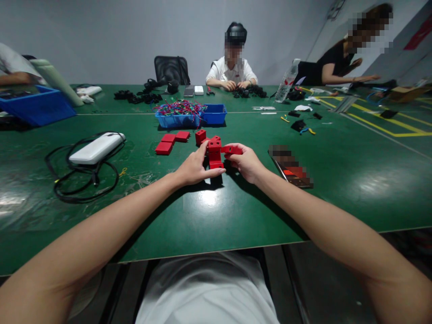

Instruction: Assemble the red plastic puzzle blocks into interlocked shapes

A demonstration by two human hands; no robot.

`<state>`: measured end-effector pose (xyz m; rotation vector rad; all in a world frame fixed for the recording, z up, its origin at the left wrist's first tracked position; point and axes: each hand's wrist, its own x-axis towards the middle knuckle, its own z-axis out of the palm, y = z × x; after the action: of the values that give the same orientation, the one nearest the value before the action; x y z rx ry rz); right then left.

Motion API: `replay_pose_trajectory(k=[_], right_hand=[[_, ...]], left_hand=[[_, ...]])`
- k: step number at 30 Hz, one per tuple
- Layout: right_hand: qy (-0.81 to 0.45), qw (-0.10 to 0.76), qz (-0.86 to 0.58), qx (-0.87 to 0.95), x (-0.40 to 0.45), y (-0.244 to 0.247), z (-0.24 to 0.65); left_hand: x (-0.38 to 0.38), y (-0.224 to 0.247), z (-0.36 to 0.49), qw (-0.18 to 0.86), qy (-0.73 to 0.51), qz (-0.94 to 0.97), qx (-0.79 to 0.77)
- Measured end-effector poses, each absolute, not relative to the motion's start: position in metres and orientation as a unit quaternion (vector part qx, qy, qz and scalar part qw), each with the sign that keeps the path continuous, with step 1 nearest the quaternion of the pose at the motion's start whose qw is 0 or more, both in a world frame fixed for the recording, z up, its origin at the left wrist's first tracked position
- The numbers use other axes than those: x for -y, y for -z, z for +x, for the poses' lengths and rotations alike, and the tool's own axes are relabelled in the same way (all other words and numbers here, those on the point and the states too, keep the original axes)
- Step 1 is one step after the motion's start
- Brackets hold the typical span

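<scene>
Between my hands stands a red block assembly (215,154) with dark holes in its top. My left hand (195,167) is closed around its left side, the thumb reaching across the near bottom edge. A small red piece (232,150) is pinched in my right hand (249,163), touching or very close to the assembly's right side; I cannot tell whether they are joined. Just behind my left fingers sits a red cube (200,136) with holes. Farther left lie several flat red blocks (164,147) on the green table (216,216).
Blue bins (214,115) stand behind, one heaped with coloured wires (180,108). A white power bank (97,148) with a looped black cable (76,198) lies left, a phone (290,168) right. A water bottle (287,82) leans farther back. Co-workers sit around the table.
</scene>
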<state>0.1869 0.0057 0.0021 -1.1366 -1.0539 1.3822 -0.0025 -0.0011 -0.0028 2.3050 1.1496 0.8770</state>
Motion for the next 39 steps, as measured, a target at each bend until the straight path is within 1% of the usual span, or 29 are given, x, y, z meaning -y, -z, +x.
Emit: replay_pose_trajectory(k=[19,24,39], right_hand=[[-0.594,0.531,-0.391,0.461,-0.009,0.002,0.187],[-0.581,0.551,-0.392,0.452,-0.011,0.003,0.187],[-0.559,0.541,-0.398,0.485,-0.012,0.008,0.188]], left_hand=[[0.0,0.003,-0.003,0.206,-0.322,0.832,-0.403],[-0.001,0.004,-0.003,0.207,-0.321,0.832,-0.402],[-0.001,0.005,-0.002,0.209,-0.323,0.832,-0.4]])
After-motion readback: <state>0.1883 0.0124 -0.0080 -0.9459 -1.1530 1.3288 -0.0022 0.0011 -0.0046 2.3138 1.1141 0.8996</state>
